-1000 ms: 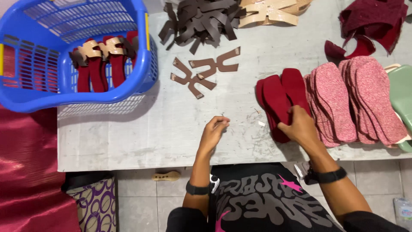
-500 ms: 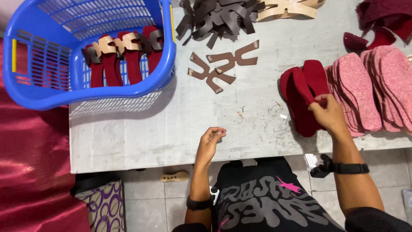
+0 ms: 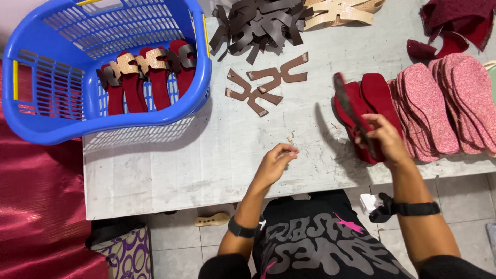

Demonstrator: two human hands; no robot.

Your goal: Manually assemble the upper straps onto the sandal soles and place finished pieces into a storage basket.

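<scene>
Now right hand grips one red insole (tilted); left hand loosely curled, two brown straps nearby.

lifted sole motion-blurred; maroon pile cut by edge

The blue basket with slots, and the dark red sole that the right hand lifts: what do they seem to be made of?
The blue slotted basket looks like moulded plastic: smooth, slightly glossy, with regular slots. The dark red flat sole in the right hand looks covered in matt, suede-like fabric; its dark underside may be rubber or foam, which cannot be told.
</scene>
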